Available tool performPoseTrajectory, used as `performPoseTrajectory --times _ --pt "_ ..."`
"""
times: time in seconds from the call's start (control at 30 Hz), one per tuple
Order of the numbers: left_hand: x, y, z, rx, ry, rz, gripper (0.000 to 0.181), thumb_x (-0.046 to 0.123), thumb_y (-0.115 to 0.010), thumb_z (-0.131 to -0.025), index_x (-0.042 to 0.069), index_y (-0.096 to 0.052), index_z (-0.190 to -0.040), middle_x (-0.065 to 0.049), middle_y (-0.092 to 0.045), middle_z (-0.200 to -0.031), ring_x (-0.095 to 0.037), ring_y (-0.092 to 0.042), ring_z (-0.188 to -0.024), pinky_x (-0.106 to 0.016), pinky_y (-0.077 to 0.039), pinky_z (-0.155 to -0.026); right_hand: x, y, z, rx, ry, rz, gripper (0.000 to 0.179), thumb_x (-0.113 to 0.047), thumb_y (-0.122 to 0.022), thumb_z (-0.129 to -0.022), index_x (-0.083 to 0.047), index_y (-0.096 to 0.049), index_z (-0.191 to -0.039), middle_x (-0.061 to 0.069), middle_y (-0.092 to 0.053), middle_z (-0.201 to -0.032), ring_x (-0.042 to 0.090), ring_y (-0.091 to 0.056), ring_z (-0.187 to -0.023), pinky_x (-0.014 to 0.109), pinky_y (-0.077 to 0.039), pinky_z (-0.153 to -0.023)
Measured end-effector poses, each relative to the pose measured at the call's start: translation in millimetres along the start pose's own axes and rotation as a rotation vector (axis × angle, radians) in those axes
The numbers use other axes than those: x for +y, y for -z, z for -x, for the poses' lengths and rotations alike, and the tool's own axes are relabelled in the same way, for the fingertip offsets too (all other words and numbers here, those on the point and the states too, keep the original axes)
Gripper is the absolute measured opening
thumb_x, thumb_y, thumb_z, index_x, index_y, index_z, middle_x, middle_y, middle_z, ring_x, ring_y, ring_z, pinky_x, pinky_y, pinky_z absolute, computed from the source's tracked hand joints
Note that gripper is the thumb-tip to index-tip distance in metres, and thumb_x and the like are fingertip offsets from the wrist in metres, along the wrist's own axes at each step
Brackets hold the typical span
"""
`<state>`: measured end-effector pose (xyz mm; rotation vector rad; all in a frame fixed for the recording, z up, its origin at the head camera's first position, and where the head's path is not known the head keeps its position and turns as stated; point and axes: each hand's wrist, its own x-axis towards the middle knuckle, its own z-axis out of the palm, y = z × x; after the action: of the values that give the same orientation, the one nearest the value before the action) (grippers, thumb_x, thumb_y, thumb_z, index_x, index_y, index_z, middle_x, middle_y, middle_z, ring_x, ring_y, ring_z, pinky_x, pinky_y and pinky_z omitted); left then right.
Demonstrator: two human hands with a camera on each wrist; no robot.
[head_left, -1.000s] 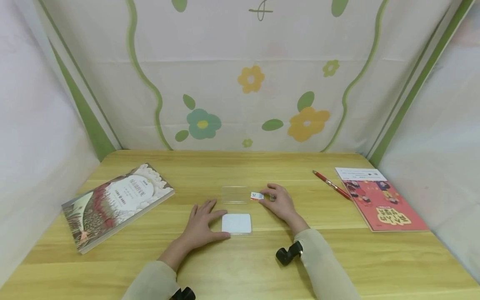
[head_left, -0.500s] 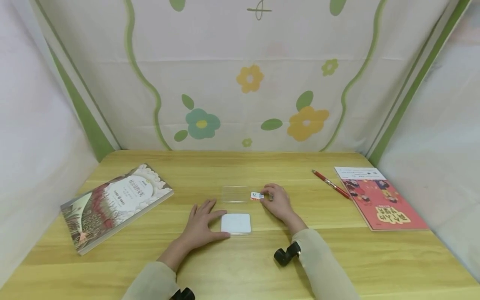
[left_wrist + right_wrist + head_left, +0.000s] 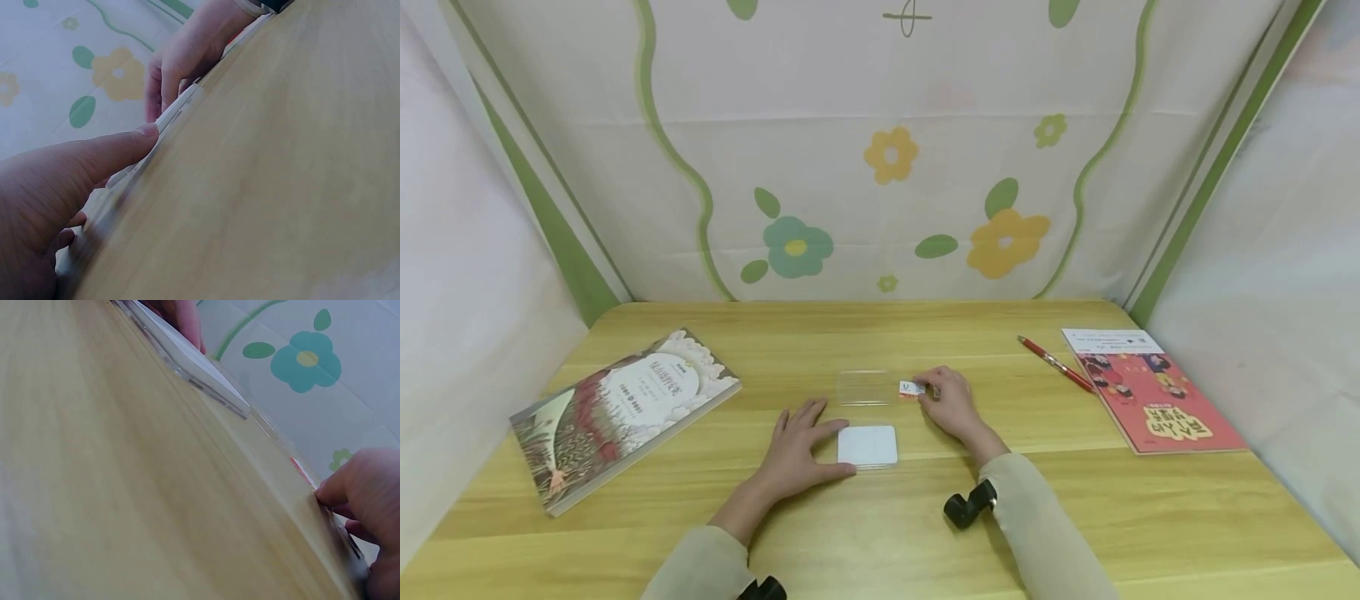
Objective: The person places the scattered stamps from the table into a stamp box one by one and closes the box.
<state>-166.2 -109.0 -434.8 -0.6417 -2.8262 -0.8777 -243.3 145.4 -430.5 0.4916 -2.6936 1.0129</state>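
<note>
In the head view, my left hand (image 3: pixel 797 450) rests on the table and holds a shallow clear case with a white top (image 3: pixel 867 445) at its left end, index finger at the far edge and thumb at the near edge. The left wrist view shows the thumb (image 3: pixel 140 140) against the case's side. My right hand (image 3: pixel 951 404) has its fingertips on a small flat white-and-red card (image 3: pixel 912 388), whose middle is hidden under the fingers. A dark-edged bit (image 3: pixel 353 542) shows under that hand in the right wrist view. Just beyond the case lies a clear flat lid (image 3: pixel 862 388).
A thick illustrated book (image 3: pixel 625 417) lies at the left of the wooden table (image 3: pixel 880 533). On the right are a red pen (image 3: pixel 1056 364) and a red-and-white booklet (image 3: pixel 1157 392). A floral curtain (image 3: pixel 820 83) hangs behind the table.
The head view has shifted slightly, moving everything a little left in the picture. Both hands keep their places at the case and the card.
</note>
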Motion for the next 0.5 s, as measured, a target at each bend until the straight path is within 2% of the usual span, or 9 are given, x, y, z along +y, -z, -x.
performPoseTrajectory --times 0.23,0.5 --pt "1.0 0.9 0.1 0.0 -0.002 -0.002 0.067 0.061 -0.06 -0.065 0.018 -0.056 -0.116 -0.015 -0.029 -0.135 -0.031 -0.017 -0.125 -0.053 -0.002 -0.096 0.3 -0.8 -0.1 -0.032 -0.018 0.014 0.026 -0.014 -0.065 -0.076 -0.007 -0.064 -0.101 0.005 -0.052 -0.096 0.024 -0.044 -0.092 0.043 -0.026 -0.086" --pt "1.8 1.7 0.0 0.0 -0.015 0.003 0.066 0.059 -0.061 -0.066 0.018 -0.055 -0.117 -0.016 -0.028 -0.135 -0.031 -0.017 -0.125 -0.053 -0.002 -0.096 -0.2 -1.4 -0.7 -0.016 -0.013 0.042 0.02 -0.016 -0.069 -0.073 -0.008 -0.064 -0.091 0.004 -0.053 -0.092 0.024 -0.045 -0.092 0.043 -0.026 -0.086"
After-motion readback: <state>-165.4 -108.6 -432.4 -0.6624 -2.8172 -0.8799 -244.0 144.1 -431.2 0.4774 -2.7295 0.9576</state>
